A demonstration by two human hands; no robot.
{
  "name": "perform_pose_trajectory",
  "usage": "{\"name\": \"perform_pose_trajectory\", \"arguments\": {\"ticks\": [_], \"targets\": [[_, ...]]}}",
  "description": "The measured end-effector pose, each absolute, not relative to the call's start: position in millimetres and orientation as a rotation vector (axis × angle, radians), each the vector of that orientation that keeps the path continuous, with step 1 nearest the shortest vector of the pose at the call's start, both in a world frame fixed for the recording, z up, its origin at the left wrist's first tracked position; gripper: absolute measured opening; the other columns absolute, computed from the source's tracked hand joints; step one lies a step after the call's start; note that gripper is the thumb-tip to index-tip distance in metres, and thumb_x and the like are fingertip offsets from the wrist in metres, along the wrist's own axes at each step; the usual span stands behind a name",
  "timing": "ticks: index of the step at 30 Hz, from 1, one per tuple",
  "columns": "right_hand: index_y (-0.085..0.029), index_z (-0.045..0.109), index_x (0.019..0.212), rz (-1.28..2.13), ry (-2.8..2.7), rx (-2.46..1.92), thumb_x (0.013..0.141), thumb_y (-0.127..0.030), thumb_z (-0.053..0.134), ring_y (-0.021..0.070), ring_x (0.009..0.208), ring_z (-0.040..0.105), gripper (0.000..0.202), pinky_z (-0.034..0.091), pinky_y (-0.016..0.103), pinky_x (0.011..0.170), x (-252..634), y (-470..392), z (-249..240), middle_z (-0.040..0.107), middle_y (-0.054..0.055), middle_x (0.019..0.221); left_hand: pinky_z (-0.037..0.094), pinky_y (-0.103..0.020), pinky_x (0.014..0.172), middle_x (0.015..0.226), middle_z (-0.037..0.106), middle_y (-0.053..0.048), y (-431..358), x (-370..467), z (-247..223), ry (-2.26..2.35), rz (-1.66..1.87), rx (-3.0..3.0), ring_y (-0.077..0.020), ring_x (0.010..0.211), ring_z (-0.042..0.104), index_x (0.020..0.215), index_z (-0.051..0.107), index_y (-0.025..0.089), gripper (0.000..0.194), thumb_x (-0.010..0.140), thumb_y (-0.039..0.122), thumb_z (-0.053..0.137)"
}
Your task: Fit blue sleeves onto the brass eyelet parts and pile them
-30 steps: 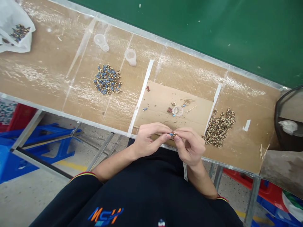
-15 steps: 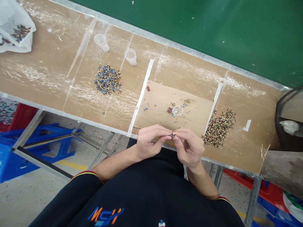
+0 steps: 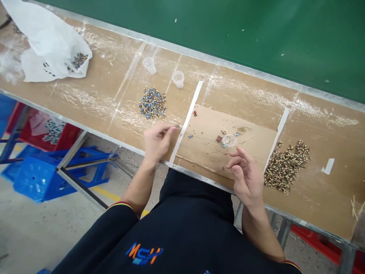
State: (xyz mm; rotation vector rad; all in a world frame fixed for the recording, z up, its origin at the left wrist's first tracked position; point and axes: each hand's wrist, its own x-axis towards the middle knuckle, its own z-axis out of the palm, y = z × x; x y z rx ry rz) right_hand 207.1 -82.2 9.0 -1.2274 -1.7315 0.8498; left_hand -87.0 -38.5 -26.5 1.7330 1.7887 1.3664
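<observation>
My left hand [image 3: 159,142] pinches a small blue-and-gold piece [image 3: 177,126] between thumb and fingertips, over the table left of a white tape strip. Close beyond it lies a pile of blue-and-gold pieces [image 3: 152,103]. My right hand [image 3: 246,175] hovers above the near edge of a cardboard sheet [image 3: 207,148], fingers apart and holding nothing visible. Just beyond that hand, a small clear cup [image 3: 231,140] stands on the sheet beside a thin stick [image 3: 246,139] and a few reddish and blue bits. To the right is a larger pile of gold-and-dark pieces [image 3: 286,167].
Two clear plastic cups [image 3: 178,79] lie toward the table's far side. A white bag [image 3: 57,49] with more pieces is at the far left. Wooden sticks [image 3: 353,208] lie at the right end. Below stand a red crate [image 3: 66,136] and blue stools [image 3: 37,179].
My hands have parted. The left has carried the small piece leftward, toward the blue-and-gold pile; the right has let go and opened. The view has shifted left.
</observation>
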Motion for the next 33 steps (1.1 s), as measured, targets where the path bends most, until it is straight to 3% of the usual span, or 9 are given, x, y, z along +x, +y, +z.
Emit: {"name": "perform_pose_trajectory", "arguments": {"ticks": [2, 6, 11, 15, 18, 22, 24, 28, 33], "targets": [[-0.029, 0.058, 0.149, 0.855, -1.758, -1.223, 0.109, -0.032, 0.056, 0.0145, 0.074, 0.069, 0.040, 0.063, 0.033, 0.069, 210.7, -81.4, 9.2, 0.072, 0.008, 0.115, 0.053, -0.028, 0.058, 0.075, 0.076, 0.004, -23.4, -117.1, -36.8, 1.842, 1.383, 1.764, -0.0096, 0.058, 0.058, 0.086, 0.081, 0.021, 0.032, 0.098, 0.051, 0.076], [-0.027, 0.062, 0.142, 0.803, -1.848, -1.173, 0.107, -0.031, 0.060, 0.0153, 0.075, 0.069, 0.035, 0.061, 0.032, 0.066, 211.4, -77.0, 16.0, 0.072, 0.007, 0.110, 0.051, -0.031, 0.062, 0.062, 0.061, 0.006, -3.3, -145.2, -41.7, 1.939, 1.409, 1.775, -0.0097, 0.056, 0.048, 0.074, 0.074, 0.021, 0.039, 0.090, 0.055, 0.084], [-0.025, 0.071, 0.125, 0.652, -1.795, -1.311, 0.104, -0.032, 0.064, 0.0180, 0.076, 0.070, 0.023, 0.059, 0.034, 0.067, 228.0, -67.5, 21.5, 0.072, 0.005, 0.095, 0.031, -0.029, 0.053, 0.055, 0.049, 0.005, -15.4, -125.0, -16.8, 2.089, 1.502, 1.867, -0.0090, 0.052, 0.042, 0.061, 0.057, 0.020, 0.049, 0.101, 0.042, 0.074], [-0.025, 0.075, 0.115, 0.530, -1.731, -1.399, 0.102, -0.034, 0.066, 0.0176, 0.071, 0.067, 0.018, 0.057, 0.036, 0.067, 245.4, -53.9, 20.5, 0.072, 0.004, 0.092, 0.041, -0.028, 0.056, 0.060, 0.059, 0.003, -37.0, -88.2, -2.6, 1.787, 1.305, 2.076, -0.0111, 0.056, 0.053, 0.066, 0.062, 0.021, 0.038, 0.099, 0.036, 0.073], [-0.025, 0.076, 0.111, 0.434, -1.766, -1.424, 0.101, -0.035, 0.067, 0.0171, 0.072, 0.067, 0.016, 0.055, 0.032, 0.061, 247.6, -42.6, 20.4, 0.073, 0.005, 0.091, 0.053, -0.030, 0.070, 0.089, 0.074, -0.004, -43.4, -67.1, -1.1, 1.497, 0.943, 2.240, -0.0176, 0.078, 0.069, 0.100, 0.076, 0.021, 0.015, 0.101, 0.025, 0.062], [-0.024, 0.076, 0.111, 0.396, -1.858, -1.471, 0.101, -0.039, 0.066, 0.0146, 0.064, 0.063, 0.021, 0.051, 0.030, 0.054, 242.5, -33.7, 17.1, 0.074, 0.005, 0.094, 0.057, -0.034, 0.083, 0.112, 0.074, -0.009, -40.1, -58.6, -2.8, 1.547, 0.626, 2.216, -0.0243, 0.100, 0.072, 0.122, 0.072, 0.021, 0.027, 0.099, 0.018, 0.059], [-0.023, 0.076, 0.113, 0.403, -1.889, -1.501, 0.101, -0.041, 0.065, 0.0136, 0.059, 0.059, 0.023, 0.049, 0.030, 0.052, 240.3, -31.7, 13.8, 0.073, 0.005, 0.094, 0.057, -0.034, 0.083, 0.113, 0.074, -0.009, -37.2, -59.6, -4.6, 1.606, 0.559, 2.206, -0.0255, 0.102, 0.072, 0.121, 0.072, 0.022, 0.025, 0.098, 0.019, 0.062], [-0.022, 0.076, 0.114, 0.399, -1.942, -1.516, 0.099, -0.039, 0.067, 0.0126, 0.054, 0.053, 0.024, 0.050, 0.030, 0.055, 237.8, -27.9, 9.7, 0.072, 0.003, 0.092, 0.056, -0.034, 0.081, 0.104, 0.073, -0.008, -32.4, -62.6, -9.3, 1.632, 0.553, 2.222, -0.0244, 0.095, 0.071, 0.099, 0.075, 0.021, 0.014, 0.100, 0.020, 0.061], [-0.023, 0.078, 0.111, 0.383, -2.040, -1.467, 0.100, -0.041, 0.068, 0.0163, 0.063, 0.060, 0.023, 0.052, 0.031, 0.064, 237.0, -24.5, 13.8, 0.068, 0.001, 0.080, 0.055, -0.034, 0.079, 0.096, 0.075, -0.007, -33.9, -60.3, -6.1, 1.561, 0.724, 2.147, -0.0225, 0.089, 0.070, 0.094, 0.075, 0.021, 0.018, 0.101, 0.020, 0.058]]}}
